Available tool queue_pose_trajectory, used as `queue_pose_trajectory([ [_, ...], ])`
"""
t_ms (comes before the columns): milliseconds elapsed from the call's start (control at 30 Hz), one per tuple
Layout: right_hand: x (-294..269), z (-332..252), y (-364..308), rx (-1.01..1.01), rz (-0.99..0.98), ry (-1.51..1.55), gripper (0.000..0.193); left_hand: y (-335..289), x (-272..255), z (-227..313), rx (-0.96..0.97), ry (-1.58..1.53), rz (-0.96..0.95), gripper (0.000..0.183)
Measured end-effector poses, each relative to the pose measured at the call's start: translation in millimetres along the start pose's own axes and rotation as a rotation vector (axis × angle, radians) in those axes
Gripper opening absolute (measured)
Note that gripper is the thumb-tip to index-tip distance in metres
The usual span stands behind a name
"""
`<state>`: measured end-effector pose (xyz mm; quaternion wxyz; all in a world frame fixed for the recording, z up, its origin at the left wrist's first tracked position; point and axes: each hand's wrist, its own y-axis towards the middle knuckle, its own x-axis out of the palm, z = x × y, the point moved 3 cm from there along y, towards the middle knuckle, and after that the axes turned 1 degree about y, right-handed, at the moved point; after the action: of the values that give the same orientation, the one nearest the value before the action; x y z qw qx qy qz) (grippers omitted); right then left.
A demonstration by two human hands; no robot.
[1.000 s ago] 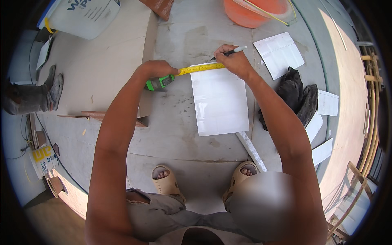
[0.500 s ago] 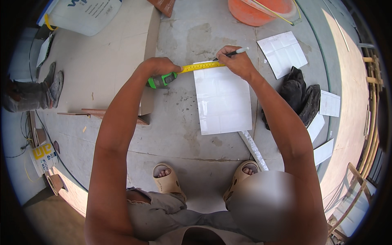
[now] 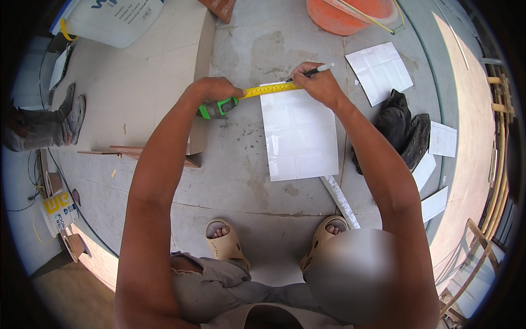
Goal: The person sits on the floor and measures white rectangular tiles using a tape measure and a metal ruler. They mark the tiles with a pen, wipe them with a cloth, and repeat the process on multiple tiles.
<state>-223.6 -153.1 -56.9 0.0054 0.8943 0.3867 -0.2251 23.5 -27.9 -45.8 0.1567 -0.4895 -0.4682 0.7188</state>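
Note:
A white rectangular tile (image 3: 301, 137) lies on the grey floor between my forearms. My left hand (image 3: 215, 89) is closed around a green and black tape measure (image 3: 218, 108), left of the tile's far edge. Its yellow blade (image 3: 270, 89) stretches to the right across that far edge. At the blade's other end, my right hand (image 3: 316, 85) pinches a black and white marker pen (image 3: 322, 69), tip toward the blade. Whether those fingers also press the blade down is hard to make out.
White tile pieces (image 3: 379, 71) and a crumpled black bag (image 3: 393, 122) lie to the right. A spattered straight strip (image 3: 341, 203) sticks out below the tile. Far off stands an orange bucket (image 3: 345, 19). At left are a raised ledge (image 3: 159, 71) and another person's foot (image 3: 75, 115).

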Motion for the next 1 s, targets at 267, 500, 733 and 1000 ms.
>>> queue_pose_trajectory([
  [267,-9.8,-7.1,-10.3,-0.003,0.074,0.076,0.021,-1.6,1.9,-3.4,0.059,0.024,0.026,0.069],
  [500,-73.3,-30.7,-68.7,-0.039,0.247,0.222,0.026,-35.6,26.1,13.2,0.133,-0.071,-0.089,0.088],
  [733,-102.0,-36.2,-194.5,0.322,0.001,0.056,0.034,-73.4,90.8,16.3,0.240,0.131,-0.230,0.096],
  [1000,-26.9,112.1,-367.9,0.322,-0.403,-0.795,0.053,-109.5,204.1,-8.2,0.136,0.342,-0.025,0.067],
])
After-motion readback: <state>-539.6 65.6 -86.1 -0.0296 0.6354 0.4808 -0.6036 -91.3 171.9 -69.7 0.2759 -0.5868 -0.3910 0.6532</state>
